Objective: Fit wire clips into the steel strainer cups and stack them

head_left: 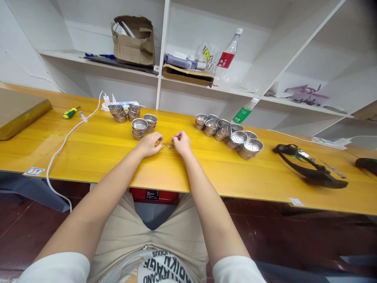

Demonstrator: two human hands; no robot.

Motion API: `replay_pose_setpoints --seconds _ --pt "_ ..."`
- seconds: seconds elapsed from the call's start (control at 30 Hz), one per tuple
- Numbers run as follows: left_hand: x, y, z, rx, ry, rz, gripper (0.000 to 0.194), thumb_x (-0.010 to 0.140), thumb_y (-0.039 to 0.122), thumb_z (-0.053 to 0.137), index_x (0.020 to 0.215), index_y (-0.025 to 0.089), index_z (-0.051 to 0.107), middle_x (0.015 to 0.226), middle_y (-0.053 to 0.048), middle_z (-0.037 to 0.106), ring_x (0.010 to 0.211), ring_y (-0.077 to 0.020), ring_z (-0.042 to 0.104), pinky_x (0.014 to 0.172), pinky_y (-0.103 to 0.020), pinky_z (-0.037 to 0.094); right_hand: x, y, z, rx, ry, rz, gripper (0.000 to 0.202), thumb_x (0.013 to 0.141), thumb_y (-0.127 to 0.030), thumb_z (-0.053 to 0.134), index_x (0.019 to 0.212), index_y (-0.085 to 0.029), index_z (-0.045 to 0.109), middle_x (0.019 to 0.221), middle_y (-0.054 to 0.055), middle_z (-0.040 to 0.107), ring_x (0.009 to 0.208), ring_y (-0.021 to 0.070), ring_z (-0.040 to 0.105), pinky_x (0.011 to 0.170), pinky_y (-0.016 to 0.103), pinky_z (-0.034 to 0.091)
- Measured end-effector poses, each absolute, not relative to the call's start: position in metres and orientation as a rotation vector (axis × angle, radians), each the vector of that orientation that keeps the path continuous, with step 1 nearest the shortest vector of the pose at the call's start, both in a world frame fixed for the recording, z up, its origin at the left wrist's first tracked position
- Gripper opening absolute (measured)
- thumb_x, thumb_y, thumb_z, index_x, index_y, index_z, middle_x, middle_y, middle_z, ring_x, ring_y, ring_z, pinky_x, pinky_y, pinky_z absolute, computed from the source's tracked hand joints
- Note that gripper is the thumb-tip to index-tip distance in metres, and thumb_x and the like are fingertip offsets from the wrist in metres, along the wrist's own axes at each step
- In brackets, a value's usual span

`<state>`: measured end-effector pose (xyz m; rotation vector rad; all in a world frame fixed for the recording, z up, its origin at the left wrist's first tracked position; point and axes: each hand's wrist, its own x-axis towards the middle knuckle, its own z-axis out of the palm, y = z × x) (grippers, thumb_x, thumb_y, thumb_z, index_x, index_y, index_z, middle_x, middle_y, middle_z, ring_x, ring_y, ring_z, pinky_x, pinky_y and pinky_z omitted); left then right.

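Between my hands several thin, curved metal wires [167,146] lie on the yellow table. My left hand [149,144] rests just left of them with its fingers curled together. At their right end my right hand [182,143] is closed in a pinch. Whatever sits in either hand's fingertips is too small to make out. Stacked metal cups with perforated bottoms [139,126] stand behind my left hand. A longer group of similar perforated cups [238,138] runs diagonally to the right of my right hand.
A screwdriver [70,113] and white cable [63,143] lie left, near a power strip [125,105]. A green-labelled bottle [245,111] stands behind the right cups. Black headgear [309,167] lies far right. White shelving [161,59] with a cardboard box [134,49] rises behind the table.
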<state>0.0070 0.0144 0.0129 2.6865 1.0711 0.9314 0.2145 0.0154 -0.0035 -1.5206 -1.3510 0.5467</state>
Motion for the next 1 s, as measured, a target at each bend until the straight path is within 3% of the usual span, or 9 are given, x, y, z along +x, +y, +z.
replay_pose_setpoints --seconds 0.13,0.23,0.47,0.7,1.0 --pt "0.007 0.014 0.012 2.693 1.087 0.902 0.016 0.089 0.021 0.056 0.102 0.02 0.064 0.104 -0.008 0.071 0.091 -0.0226 0.067 0.086 -0.036 0.052 0.213 0.021 -0.008 -1.467 -1.23 0.838 0.018 0.08 -0.013 0.047 0.092 -0.025 0.047 0.083 -0.002 0.069 0.062 0.0146 0.064 0.067 0.029 0.052" --pt "0.008 0.014 0.012 2.689 1.104 0.872 0.016 0.089 0.021 0.055 0.103 0.02 0.064 0.104 -0.008 0.071 0.091 -0.0225 0.067 0.085 -0.035 0.052 0.215 0.021 -0.008 -1.502 -1.236 0.866 0.024 0.077 -0.01 0.043 0.094 -0.026 0.048 0.084 -0.004 0.069 0.056 0.0141 0.058 0.066 0.029 0.05" --pt "0.008 0.016 0.008 2.692 1.108 0.823 0.018 0.09 0.022 0.054 0.104 0.02 0.065 0.106 -0.008 0.072 0.088 -0.0226 0.067 0.084 -0.036 0.052 0.22 0.007 0.0 -1.709 -1.538 0.464 0.029 0.086 -0.016 0.048 0.112 -0.023 0.058 0.084 0.005 0.071 0.09 0.0275 0.066 0.092 0.04 0.051" --pt "0.008 0.018 0.004 2.69 1.109 0.789 0.016 0.089 0.021 0.055 0.102 0.02 0.066 0.105 -0.009 0.073 0.088 -0.0229 0.067 0.083 -0.037 0.053 0.219 -0.001 0.003 -1.805 -1.745 0.237 0.041 0.095 -0.016 0.049 0.135 -0.019 0.057 0.103 0.015 0.077 0.099 0.0318 0.07 0.096 0.043 0.051" --pt "0.007 0.021 0.001 2.661 1.15 0.785 0.019 0.089 0.021 0.056 0.104 0.019 0.067 0.107 -0.009 0.073 0.09 -0.0238 0.068 0.085 -0.038 0.053 0.22 0.0 0.004 -1.763 -1.786 0.216 0.029 0.097 -0.015 0.05 0.116 -0.018 0.072 0.113 0.015 0.078 0.106 0.0275 0.071 0.1 0.04 0.051"
